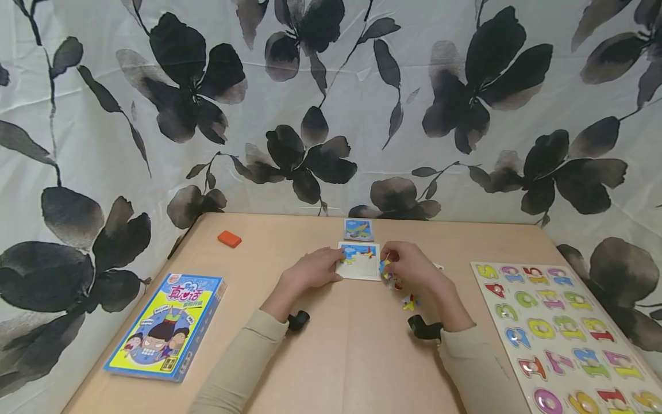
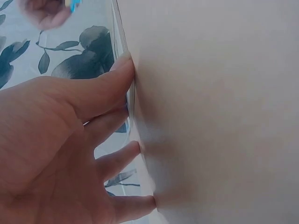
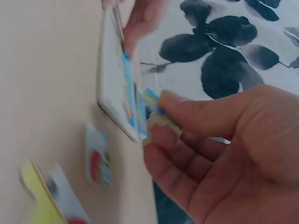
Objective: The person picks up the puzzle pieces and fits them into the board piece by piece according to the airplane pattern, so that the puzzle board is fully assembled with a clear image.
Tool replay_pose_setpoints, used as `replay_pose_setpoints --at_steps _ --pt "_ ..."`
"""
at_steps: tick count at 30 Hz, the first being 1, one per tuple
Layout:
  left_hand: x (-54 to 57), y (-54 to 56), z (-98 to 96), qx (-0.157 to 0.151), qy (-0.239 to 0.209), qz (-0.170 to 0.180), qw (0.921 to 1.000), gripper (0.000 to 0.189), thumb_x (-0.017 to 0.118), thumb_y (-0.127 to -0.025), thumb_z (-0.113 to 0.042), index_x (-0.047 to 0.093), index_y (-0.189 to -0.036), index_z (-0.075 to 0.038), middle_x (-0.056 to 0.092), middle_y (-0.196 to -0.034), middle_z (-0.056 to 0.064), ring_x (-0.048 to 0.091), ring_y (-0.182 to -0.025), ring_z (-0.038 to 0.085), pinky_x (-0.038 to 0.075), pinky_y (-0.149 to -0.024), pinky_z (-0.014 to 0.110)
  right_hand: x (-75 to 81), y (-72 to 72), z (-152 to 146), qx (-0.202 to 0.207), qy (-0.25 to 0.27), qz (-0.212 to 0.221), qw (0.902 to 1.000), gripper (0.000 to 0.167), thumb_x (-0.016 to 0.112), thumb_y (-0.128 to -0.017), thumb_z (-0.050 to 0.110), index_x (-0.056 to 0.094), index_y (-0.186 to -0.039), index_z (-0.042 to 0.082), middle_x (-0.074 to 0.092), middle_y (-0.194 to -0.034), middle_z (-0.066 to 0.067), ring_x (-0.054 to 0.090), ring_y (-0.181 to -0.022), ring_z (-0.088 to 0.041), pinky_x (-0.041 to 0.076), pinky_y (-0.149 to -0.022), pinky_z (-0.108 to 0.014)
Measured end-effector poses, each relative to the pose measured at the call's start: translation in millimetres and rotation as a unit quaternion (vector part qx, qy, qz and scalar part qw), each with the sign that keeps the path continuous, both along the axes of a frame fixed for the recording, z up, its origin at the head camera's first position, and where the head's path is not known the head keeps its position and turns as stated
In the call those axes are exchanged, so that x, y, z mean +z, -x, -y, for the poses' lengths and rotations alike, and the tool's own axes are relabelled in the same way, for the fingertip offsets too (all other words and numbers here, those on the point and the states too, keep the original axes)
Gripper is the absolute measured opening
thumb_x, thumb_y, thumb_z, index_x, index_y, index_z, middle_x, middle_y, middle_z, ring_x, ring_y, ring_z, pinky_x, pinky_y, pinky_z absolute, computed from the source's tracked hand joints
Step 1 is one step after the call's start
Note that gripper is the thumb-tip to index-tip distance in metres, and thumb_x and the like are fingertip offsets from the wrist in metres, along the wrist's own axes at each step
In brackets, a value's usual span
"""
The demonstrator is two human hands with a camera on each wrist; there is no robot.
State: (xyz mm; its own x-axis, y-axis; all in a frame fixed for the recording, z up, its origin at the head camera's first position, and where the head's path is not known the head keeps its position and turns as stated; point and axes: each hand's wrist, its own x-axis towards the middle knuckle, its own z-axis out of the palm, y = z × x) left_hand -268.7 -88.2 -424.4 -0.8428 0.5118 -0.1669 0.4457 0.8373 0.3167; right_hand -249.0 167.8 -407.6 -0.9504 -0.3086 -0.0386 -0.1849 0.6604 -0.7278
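A small white puzzle tray (image 1: 365, 271) lies flat, with blue sky pieces along its far part. My left hand (image 1: 322, 266) rests at the tray's left side, fingers fairly straight, thumb at its near corner and a fingertip on its surface. In the left wrist view, two fingertips (image 2: 152, 201) touch the table. Just off the tray's right edge, my right hand (image 1: 411, 263) pinches a blue and yellow puzzle piece (image 3: 154, 100) between thumb and fingers. Loose puzzle pieces (image 1: 410, 302) lie below that hand; a yellow one (image 3: 42, 196) shows blurred in the right wrist view.
A picture card (image 1: 358, 230) with a plane lies beyond the tray. An orange block (image 1: 229, 239) sits at the far left, a blue and yellow box (image 1: 168, 328) at the near left. A board of colourful numbers (image 1: 561, 305) covers the right side. Patterned cloth (image 1: 393, 172) hangs behind.
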Motion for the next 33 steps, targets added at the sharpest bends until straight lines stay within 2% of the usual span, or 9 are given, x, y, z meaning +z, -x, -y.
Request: replay_pose_setpoints --at_steps 7,15,23,28,33 --pt "1.1 -0.6 0.7 0.001 0.005 0.001 1.0000 0.059 0.065 -0.096 -0.033 0.046 -0.149 -0.015 0.042 -0.158 0.003 0.030 -0.151 0.028 0.031 -0.118 0.057 -19.7 10.1 16.7 -0.041 0.073 0.040 0.9956 0.013 0.070 -0.088 0.002 0.064 -0.100 0.001 0.056 -0.077 -0.008 0.055 -0.060 -0.020 0.046 -0.054 -0.027" --pt "0.2 -0.3 0.7 -0.001 0.000 -0.003 1.0000 0.059 0.066 -0.096 -0.033 0.047 -0.148 -0.014 0.044 -0.156 0.004 0.031 -0.150 0.029 0.032 -0.116 0.060 -34.8 18.7 28.0 -0.092 0.121 0.025 0.9881 0.017 0.071 -0.086 0.001 0.067 -0.102 -0.004 0.059 -0.072 -0.007 0.059 -0.053 -0.014 0.049 -0.051 -0.022" --pt "-0.2 -0.6 0.9 0.002 0.002 -0.001 1.0000 0.061 0.066 -0.096 -0.035 0.046 -0.149 -0.015 0.043 -0.157 0.003 0.031 -0.151 0.029 0.033 -0.115 0.063 -38.4 23.3 46.0 -0.130 0.134 0.008 0.9824 0.020 0.073 -0.084 -0.001 0.066 -0.102 -0.004 0.058 -0.072 -0.007 0.061 -0.054 -0.014 0.048 -0.051 -0.020" --pt "1.2 -1.3 1.1 0.000 -0.001 -0.004 1.0000 0.061 0.066 -0.096 -0.033 0.045 -0.150 -0.014 0.044 -0.157 0.004 0.032 -0.150 0.029 0.033 -0.114 0.063 -41.9 28.5 57.0 -0.138 0.154 0.002 0.9784 0.016 0.072 -0.083 -0.001 0.066 -0.098 -0.005 0.060 -0.073 -0.008 0.062 -0.054 -0.012 0.052 -0.052 -0.020" --pt "1.8 -1.4 1.2 0.000 -0.001 -0.006 1.0000 0.062 0.065 -0.096 -0.034 0.044 -0.151 -0.014 0.043 -0.157 0.003 0.032 -0.150 0.029 0.033 -0.113 0.065 -40.3 30.7 65.6 -0.143 0.133 -0.010 0.9807 0.014 0.071 -0.082 -0.002 0.066 -0.095 -0.006 0.062 -0.070 -0.008 0.062 -0.051 -0.011 0.050 -0.050 -0.019"
